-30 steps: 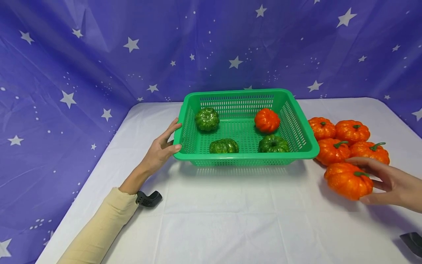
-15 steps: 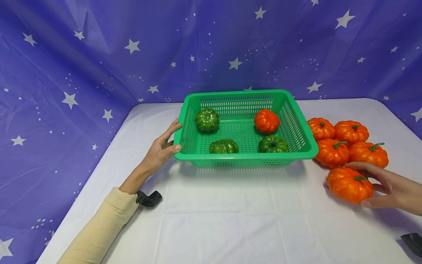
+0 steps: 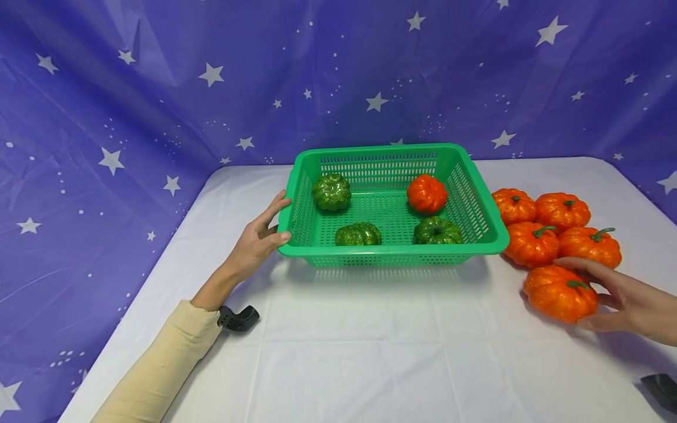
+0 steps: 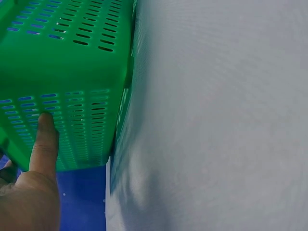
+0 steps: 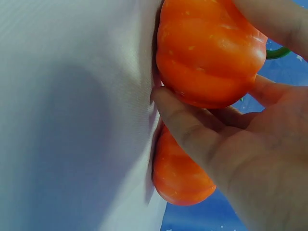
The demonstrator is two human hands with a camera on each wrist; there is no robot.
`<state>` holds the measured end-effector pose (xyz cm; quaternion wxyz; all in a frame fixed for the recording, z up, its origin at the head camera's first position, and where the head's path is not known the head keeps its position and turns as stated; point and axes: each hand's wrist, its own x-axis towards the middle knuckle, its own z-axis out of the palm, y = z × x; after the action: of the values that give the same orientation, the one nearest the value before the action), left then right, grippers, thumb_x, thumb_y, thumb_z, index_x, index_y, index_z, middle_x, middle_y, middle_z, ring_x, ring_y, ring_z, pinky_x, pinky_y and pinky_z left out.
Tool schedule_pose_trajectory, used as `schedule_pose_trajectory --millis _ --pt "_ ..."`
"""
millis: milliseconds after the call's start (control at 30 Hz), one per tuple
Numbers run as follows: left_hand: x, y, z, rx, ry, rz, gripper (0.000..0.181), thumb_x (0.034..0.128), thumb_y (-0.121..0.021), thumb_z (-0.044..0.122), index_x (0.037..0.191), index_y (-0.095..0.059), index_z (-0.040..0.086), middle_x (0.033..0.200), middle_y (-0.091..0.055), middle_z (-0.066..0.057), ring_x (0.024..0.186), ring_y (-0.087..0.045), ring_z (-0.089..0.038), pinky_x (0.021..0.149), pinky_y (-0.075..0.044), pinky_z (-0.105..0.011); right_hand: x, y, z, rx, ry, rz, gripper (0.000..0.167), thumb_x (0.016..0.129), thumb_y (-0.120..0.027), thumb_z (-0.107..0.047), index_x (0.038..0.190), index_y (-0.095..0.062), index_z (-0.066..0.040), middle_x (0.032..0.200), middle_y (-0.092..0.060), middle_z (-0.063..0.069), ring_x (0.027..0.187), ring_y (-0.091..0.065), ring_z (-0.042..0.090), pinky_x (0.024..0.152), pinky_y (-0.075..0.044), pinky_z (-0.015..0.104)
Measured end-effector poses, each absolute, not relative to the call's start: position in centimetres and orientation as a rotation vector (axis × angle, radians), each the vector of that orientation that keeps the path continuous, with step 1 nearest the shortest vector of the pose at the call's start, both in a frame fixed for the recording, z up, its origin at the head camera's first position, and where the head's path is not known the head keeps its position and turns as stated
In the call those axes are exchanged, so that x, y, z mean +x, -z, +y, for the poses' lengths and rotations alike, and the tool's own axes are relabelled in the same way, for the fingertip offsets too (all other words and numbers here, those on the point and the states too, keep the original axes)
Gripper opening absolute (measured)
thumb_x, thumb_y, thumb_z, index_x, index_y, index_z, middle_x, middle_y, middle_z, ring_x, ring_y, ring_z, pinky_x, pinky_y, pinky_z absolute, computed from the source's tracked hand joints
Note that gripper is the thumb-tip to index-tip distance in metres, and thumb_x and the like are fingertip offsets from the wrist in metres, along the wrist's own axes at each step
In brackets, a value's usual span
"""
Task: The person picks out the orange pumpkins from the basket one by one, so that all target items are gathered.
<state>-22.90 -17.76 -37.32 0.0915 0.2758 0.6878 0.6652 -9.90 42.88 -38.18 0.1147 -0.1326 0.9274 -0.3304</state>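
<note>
My right hand (image 3: 629, 302) holds an orange toy pumpkin (image 3: 560, 294) with a green stem, thumb at the near side and fingers round the far side. In the right wrist view this pumpkin (image 5: 211, 53) sits on or very close to the white cloth, and the digits (image 5: 187, 125) curve about it. At the left end of a green slotted basket (image 3: 391, 250), my left hand (image 3: 256, 244) touches the rim and outer wall. A straight digit (image 4: 45, 144) presses that wall in the left wrist view. Some of the left fingers are hidden.
Several more orange pumpkins (image 3: 563, 211) stand clustered right of the basket. Inside the basket lie green pumpkins (image 3: 332, 192) and one red-orange pumpkin (image 3: 427, 194), spaced apart. A starry purple cloth (image 3: 338, 76) hangs behind the white table (image 3: 370, 352).
The held pumpkin and my right hand have shifted slightly down and toward the near side since one second ago. My left hand and the basket stay in place.
</note>
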Motion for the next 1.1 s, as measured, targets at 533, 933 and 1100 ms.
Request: schedule_pose_trajectory --millis 533,933,1100 --pt "-22.8 37.3 -17.8 0.826 -1.970 2.060 0.072 0.0953 -0.056 0.011 0.158 -0.020 0.009 0.165 -0.001 0.007 0.145 -0.012 -0.043 0.104 -0.040 -0.035 -9.7 38.0 42.4 -0.307 0.919 2.692 0.098 0.081 -0.077 -0.009 0.156 -0.014 -0.003 0.152 -0.025 0.013 0.137 -0.024 0.013 0.088 -0.051 0.040" --pt "-22.9 37.4 -17.7 0.827 -1.992 2.029 0.072 0.0957 -0.055 0.010 0.158 -0.020 0.008 0.165 -0.001 0.007 0.146 -0.011 -0.042 0.102 -0.042 -0.029 -9.5 37.6 42.2 -0.570 1.205 2.793 0.086 0.073 -0.076 0.014 0.148 -0.038 -0.007 0.139 -0.043 -0.024 0.121 -0.038 -0.017 0.090 -0.031 0.002" --pt "-22.9 37.4 -17.7 0.823 -1.995 2.027 0.071 0.0954 -0.055 0.009 0.158 -0.020 0.008 0.165 -0.001 0.008 0.145 -0.013 -0.043 0.101 -0.042 -0.028 -9.5 36.3 41.4 -0.516 1.221 2.846 0.083 0.072 -0.077 0.014 0.144 -0.043 -0.009 0.136 -0.046 -0.023 0.118 -0.040 -0.018 0.087 -0.033 0.002"
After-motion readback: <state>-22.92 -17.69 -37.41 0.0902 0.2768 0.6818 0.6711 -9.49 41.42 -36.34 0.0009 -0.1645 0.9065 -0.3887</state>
